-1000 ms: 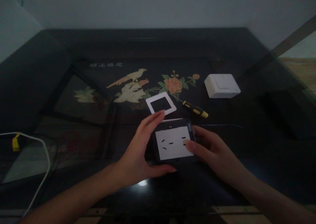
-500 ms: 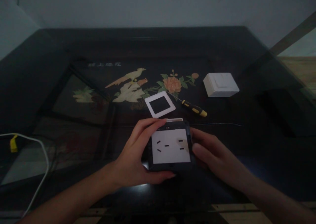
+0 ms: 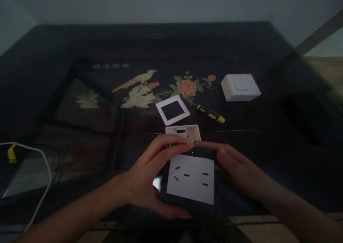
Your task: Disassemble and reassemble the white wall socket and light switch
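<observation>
A wall socket with a white slotted face and dark frame is tilted towards me above the near part of the table. My left hand grips its left side, fingers over the far edge and thumb under the near edge. At its far right corner, my right hand has the index finger stretched out to the near edge of an open white mounting box; its other fingers are largely hidden. The box lies just beyond the socket, partly covered by my left fingers. Behind it are a white cover frame and a black-and-yellow screwdriver.
A closed white switch box stands at the right on the dark glossy table. At the left runs a white cable with a yellow tag. A thin wire lies beyond my hands. A wall rises behind.
The socket has come nearer to me and tilted, uncovering more of the mounting box. My right hand has shifted from the socket's right side to its far corner, index finger stretched out.
</observation>
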{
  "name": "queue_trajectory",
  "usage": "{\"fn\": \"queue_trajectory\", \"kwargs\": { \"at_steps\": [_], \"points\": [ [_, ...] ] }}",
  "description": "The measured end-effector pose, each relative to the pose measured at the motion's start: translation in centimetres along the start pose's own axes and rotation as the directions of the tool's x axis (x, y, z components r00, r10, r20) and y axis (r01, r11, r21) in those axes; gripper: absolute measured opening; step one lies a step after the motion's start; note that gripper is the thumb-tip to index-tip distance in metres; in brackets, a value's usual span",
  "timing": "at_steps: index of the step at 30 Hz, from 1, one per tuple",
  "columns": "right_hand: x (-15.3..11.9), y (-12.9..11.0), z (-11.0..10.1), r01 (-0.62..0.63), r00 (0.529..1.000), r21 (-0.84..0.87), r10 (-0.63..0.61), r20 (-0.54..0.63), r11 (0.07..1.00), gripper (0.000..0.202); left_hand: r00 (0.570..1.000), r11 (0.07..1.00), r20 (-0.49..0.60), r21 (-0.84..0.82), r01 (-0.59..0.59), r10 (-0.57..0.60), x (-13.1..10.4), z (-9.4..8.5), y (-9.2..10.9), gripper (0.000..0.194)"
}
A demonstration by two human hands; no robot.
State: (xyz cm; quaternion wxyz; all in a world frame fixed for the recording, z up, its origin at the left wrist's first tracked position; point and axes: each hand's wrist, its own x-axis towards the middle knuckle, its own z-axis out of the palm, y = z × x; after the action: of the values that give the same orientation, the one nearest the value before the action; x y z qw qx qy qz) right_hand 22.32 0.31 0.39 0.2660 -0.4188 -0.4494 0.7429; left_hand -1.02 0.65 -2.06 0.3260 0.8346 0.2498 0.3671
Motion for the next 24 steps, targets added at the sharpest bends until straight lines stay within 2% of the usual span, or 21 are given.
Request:
{"fn": "queue_trajectory", "kwargs": {
  "at_steps": [2,9,12,19,24],
  "points": [
    [0.0,-0.2,0.1,-0.004,1.0,-0.032,0.003,-0.029,0.999,0.053,1.0,1.0,0.014,0.005,-0.003,0.002,0.2,-0.1,0.1,0.095],
    [0.1,-1.1,0.0,0.057,0.998,-0.168,-0.059,-0.004,0.984,0.049,0.998,1.0,0.055,-0.016,-0.014,0.015,0.7,-0.3,0.2,0.092],
    [0.2,-1.5,0.2,0.066,0.998,-0.159,-0.064,0.015,0.985,0.042,0.998,1.0,0.054,-0.016,-0.018,0.019,0.6,-0.2,0.2,0.092],
    [0.1,-1.6,0.3,0.133,0.99,-0.186,-0.14,-0.026,0.973,0.022,0.997,1.0,0.074,-0.005,0.003,-0.003,0.4,-0.1,0.2,0.092],
    [0.3,-1.2,0.3,0.087,0.993,-0.163,-0.1,-0.07,0.983,0.018,0.995,0.999,0.097,0.03,-0.012,0.009,0.5,-0.1,0.1,0.092]
  ]
}}
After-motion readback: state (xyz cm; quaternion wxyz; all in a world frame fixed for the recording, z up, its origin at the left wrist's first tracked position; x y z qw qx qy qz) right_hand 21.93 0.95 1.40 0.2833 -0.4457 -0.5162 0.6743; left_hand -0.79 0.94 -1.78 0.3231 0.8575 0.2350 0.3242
